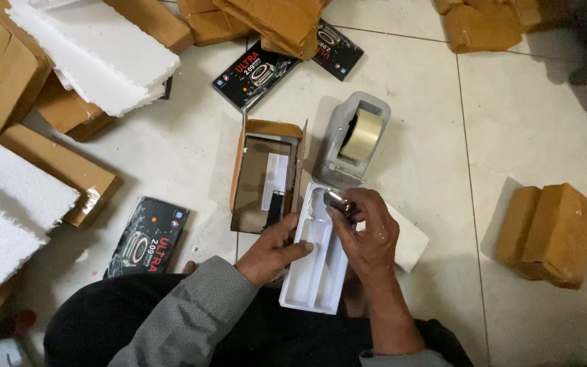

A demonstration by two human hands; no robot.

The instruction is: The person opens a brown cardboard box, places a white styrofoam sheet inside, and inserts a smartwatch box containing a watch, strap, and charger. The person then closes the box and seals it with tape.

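My left hand grips the left edge of a white moulded plastic tray that lies lengthwise in front of me. My right hand is at the tray's far end, pinching a small shiny metallic object just above the tray's upper recess. An open brown cardboard box with a dark inside lies just left of the tray, and a small dark item and a white card lie in it.
A grey tape dispenser with a roll of tan tape stands behind the tray. Black printed boxes lie on the tiled floor. Taped brown parcels and white foam sheets lie around.
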